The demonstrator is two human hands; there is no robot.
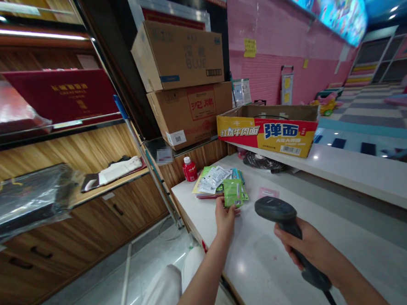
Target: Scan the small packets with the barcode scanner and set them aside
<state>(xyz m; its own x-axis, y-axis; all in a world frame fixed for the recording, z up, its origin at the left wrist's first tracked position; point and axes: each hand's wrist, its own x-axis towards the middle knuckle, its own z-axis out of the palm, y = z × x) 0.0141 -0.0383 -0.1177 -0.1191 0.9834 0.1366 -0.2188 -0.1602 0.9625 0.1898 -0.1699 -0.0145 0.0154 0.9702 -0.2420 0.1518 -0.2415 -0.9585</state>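
In my right hand (309, 245) is a black handheld barcode scanner (278, 210), its handle wrapped by my fingers and its head angled left over the white counter. My left hand (226, 215) pinches the lower edge of a small green packet (232, 192). Behind that packet lies a pile of flat packets (212, 179) in white, green, yellow and blue. A pink packet (268, 192) rests on the counter beyond the scanner head. The print on the packets is too small to read.
A red bottle with a white cap (190, 169) stands left of the pile. Stacked cartons (190, 114) rise behind it. An open noodle carton (267, 132) sits on the raised ledge (363, 165) at right. The scanner's cable (330, 300) runs down toward me.
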